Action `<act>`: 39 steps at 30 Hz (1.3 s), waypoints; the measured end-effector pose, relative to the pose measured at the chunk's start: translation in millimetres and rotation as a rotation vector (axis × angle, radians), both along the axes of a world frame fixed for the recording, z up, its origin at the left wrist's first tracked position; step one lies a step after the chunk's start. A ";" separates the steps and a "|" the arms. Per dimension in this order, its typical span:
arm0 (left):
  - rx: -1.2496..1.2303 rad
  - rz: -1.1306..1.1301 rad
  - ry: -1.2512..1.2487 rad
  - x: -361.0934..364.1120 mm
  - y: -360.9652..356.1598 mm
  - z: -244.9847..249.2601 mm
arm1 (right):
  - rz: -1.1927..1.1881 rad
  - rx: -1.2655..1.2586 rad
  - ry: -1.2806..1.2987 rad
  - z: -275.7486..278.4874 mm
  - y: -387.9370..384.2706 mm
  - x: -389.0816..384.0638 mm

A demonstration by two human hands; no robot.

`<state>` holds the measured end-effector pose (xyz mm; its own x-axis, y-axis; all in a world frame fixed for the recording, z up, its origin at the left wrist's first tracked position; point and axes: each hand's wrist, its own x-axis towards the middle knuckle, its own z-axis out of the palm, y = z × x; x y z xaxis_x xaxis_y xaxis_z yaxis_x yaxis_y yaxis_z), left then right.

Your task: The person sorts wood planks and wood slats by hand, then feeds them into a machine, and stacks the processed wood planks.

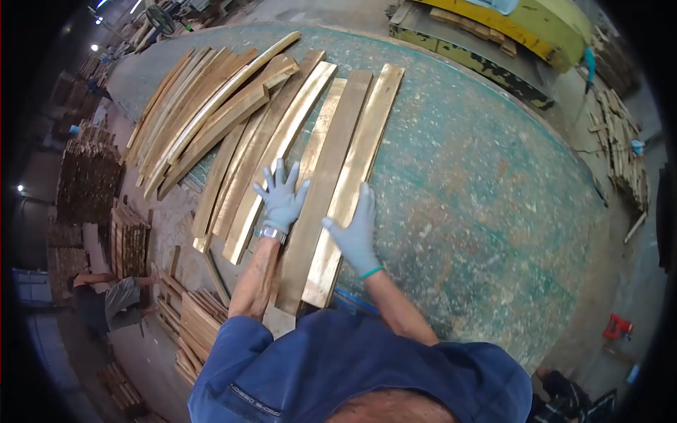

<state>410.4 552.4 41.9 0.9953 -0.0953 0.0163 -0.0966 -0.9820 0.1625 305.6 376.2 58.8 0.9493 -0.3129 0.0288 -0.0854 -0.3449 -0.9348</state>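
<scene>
My left hand (pixel 282 199), in a grey glove with a watch at the wrist, lies with its fingers spread over the wooden boards. It is between a pale board (pixel 310 81) and the darker board (pixel 337 148) to its right. My right hand (pixel 358 229), gloved too, rests along the right edge of the rightmost board (pixel 374 134). Its fingers are stretched out along that edge, and its thumb reaches over the board's top face. The boards lie side by side, their near ends towards my body.
Several more boards (pixel 190 106), some curved, lie fanned out at the left on the worn green table (pixel 479 190). A yellow machine (pixel 522 28) stands beyond the far edge. Wood stacks (pixel 88 173) and a person (pixel 106 299) are on the left, and a red tool (pixel 618 327) is at the right.
</scene>
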 end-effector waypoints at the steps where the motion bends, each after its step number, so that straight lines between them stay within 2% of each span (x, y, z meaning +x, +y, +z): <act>1: -0.033 -0.017 0.000 -1.8 -11.8 -2.2 | -0.011 0.017 -0.037 -4.6 -10.2 -0.1; 2: -0.064 -0.035 -0.001 -2.7 -24.0 -3.0 | -0.024 0.035 -0.074 -9.2 -19.0 0.8; 3: -0.091 -0.056 0.001 -4.2 -36.7 -3.1 | -0.093 -0.090 -0.093 -16.6 -26.3 0.8; 5: -0.075 -0.093 0.015 -6.4 -71.4 2.9 | -0.182 -0.081 -0.062 -21.9 -50.0 0.8; 8: -0.132 -0.122 0.038 -5.1 -125.6 4.5 | -0.288 -0.242 -0.003 -10.8 -91.6 -13.1; 11: -0.212 -0.158 0.146 -20.6 -163.4 14.4 | -0.300 0.369 -0.037 6.2 -132.3 -30.2; 14: -0.305 -0.287 0.138 -39.0 -172.5 20.0 | -0.381 0.331 0.025 0.4 -166.0 -40.9; 16: -0.430 -0.372 0.089 -54.4 -163.7 28.1 | -0.452 0.107 0.021 -11.2 -171.1 -38.4; 17: -0.309 -0.443 0.130 -69.3 -159.9 33.9 | -0.485 -0.001 0.026 -18.2 -171.3 -39.5; 18: -0.185 -0.510 0.172 -95.2 -155.9 55.7 | -0.527 -0.246 0.052 -10.6 -161.7 -41.5; 19: -0.063 -0.571 0.214 -113.8 -154.1 66.4 | -0.522 -0.329 0.199 10.1 -145.7 -40.4; 21: -0.101 -0.579 0.222 -129.4 -152.1 60.0 | -0.501 -0.492 0.495 51.2 -117.9 -36.1; 22: -0.116 -0.586 0.221 -131.6 -150.2 56.4 | -0.532 -0.530 0.471 52.6 -115.6 -36.2; 25: -0.159 -0.566 0.098 -123.0 -152.4 32.7 | -0.509 -0.350 0.232 54.1 -140.9 -60.0; 26: -0.180 -0.548 0.128 -123.0 -152.2 38.8 | -0.568 -0.357 -0.055 34.4 -154.0 -67.8; 29: -0.304 -0.532 0.139 -114.0 -149.2 52.7 | -0.540 -0.342 0.004 22.9 -177.8 -105.3; 32: -0.523 -0.563 0.074 -98.4 -115.9 43.0 | -0.522 -0.823 0.558 20.6 -160.2 -144.8; 35: -0.567 -0.519 -0.042 -93.1 -78.3 48.5 | -0.761 -1.210 0.330 -6.7 -131.1 -163.0; 37: -0.380 -0.429 -0.087 -79.6 -62.0 44.4 | -0.502 -0.630 0.063 19.0 -81.7 -159.0; 39: -0.219 -0.363 -0.121 -72.6 -50.2 29.1 | -0.010 -0.573 0.121 33.6 -32.1 -163.9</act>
<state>337.8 502.2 71.0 0.8876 -0.4199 0.1890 -0.4602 -0.8245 0.3292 141.7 344.1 92.4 0.9536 -0.2882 0.0878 -0.1855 -0.7912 -0.5827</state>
